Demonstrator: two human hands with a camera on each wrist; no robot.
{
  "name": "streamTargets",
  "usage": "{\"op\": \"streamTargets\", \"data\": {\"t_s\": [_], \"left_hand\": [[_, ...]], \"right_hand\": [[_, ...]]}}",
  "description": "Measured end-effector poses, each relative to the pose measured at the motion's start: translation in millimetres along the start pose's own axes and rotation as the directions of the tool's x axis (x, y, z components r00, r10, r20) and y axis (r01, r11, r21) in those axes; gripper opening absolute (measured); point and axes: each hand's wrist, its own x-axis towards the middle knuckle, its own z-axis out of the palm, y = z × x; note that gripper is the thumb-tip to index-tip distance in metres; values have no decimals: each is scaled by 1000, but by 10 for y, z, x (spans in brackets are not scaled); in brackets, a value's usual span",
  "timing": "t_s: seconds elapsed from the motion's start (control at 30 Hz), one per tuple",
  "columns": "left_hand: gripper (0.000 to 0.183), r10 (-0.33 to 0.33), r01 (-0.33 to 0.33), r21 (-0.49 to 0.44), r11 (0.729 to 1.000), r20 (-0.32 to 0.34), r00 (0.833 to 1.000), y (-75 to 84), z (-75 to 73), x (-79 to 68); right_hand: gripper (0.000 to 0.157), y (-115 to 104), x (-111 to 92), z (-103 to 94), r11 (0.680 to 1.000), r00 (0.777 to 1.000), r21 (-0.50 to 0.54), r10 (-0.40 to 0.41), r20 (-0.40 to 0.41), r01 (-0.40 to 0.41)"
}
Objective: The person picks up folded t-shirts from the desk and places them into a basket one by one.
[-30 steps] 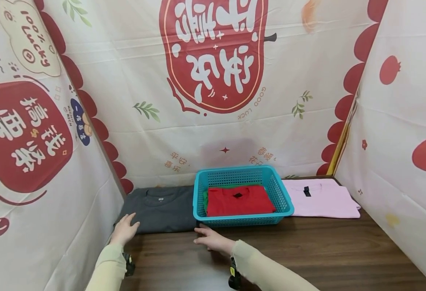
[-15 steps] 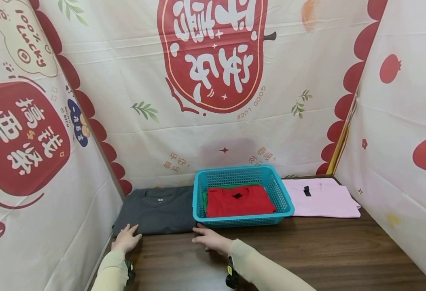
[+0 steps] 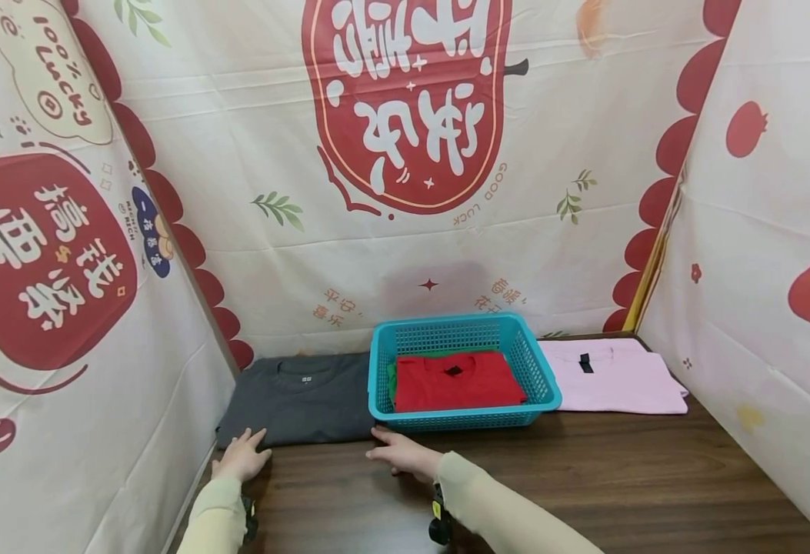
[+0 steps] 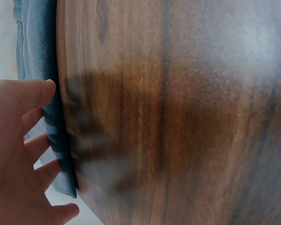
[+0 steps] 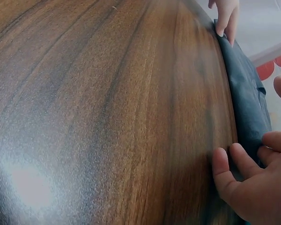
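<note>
A folded dark grey T-shirt [image 3: 308,404] lies at the left of the table, neck opening toward the back wall. At its front left corner is my left hand [image 3: 241,458], fingers spread and touching the front edge; the left wrist view shows those fingertips along the fabric's rim [image 4: 49,117]. My right hand [image 3: 405,454] sits at the shirt's front right corner, just below the basket, with fingers extended and lightly bent. In the right wrist view its fingertips [image 5: 221,157] lie beside the grey fabric [image 5: 246,103]. Neither hand visibly grips the cloth.
A blue plastic basket [image 3: 543,365] touches or overlaps the grey shirt's right side. Inside are a folded red T-shirt [image 3: 456,388] and a green garment [image 3: 391,381] beneath. A folded pink T-shirt [image 3: 615,385] lies right of it. Printed cloth walls [image 3: 405,261] enclose the wooden table [image 3: 585,469].
My left hand has moved down from the grey shirt's left side to its front edge. The right hand has barely shifted; basket and other shirts stay put.
</note>
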Motion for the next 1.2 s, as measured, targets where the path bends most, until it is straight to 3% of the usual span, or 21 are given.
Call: {"op": "streamTargets", "data": {"t_s": [0.47, 0.8, 1.2], "left_hand": [[53, -17, 17, -14, 1000, -21, 1000, 83, 13, -154], [51, -53, 53, -27, 998, -6, 999, 42, 36, -209], [49, -81, 80, -46, 996, -18, 997, 26, 110, -401]], "right_hand": [[65, 53, -93, -36, 999, 999, 35, 40, 29, -41], [60, 65, -191, -18, 999, 997, 20, 48, 56, -49], [58, 119, -337, 30, 998, 995, 45, 40, 96, -45]]}}
